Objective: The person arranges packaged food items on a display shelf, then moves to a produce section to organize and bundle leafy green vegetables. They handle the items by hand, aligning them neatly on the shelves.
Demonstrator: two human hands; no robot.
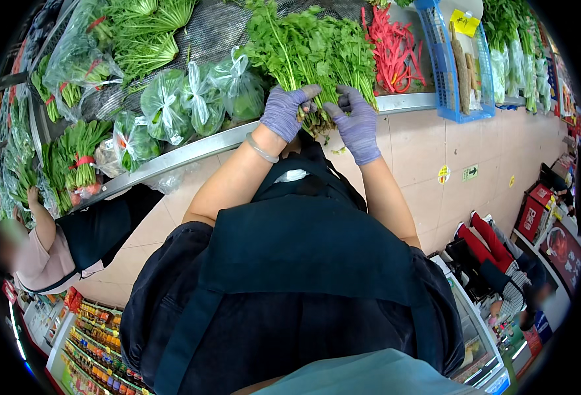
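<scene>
A leafy pile of cilantro [315, 49] lies at the front edge of the vegetable counter, with its stems and roots towards me. My left hand [288, 111], in a purple knit glove, holds cilantro stems near their root ends. Close by on the right, my right hand [355, 126], gloved alike, has its thumb and fingers on the lower stems of the same pile. Roots and stem ends [318, 123] hang between both hands, over the metal edge. Red ties [394, 52] lie in a heap right of the cilantro, with orange scissor handles [398, 85] among them.
Knotted plastic bags of greens [167, 106] line the counter's metal edge [191, 150] on my left. Loose greens [152, 54] lie on black mesh behind them. A blue plastic basket [468, 117] stands at right. A co-worker [48, 242] handles greens at far left; other people [505, 276] are at lower right.
</scene>
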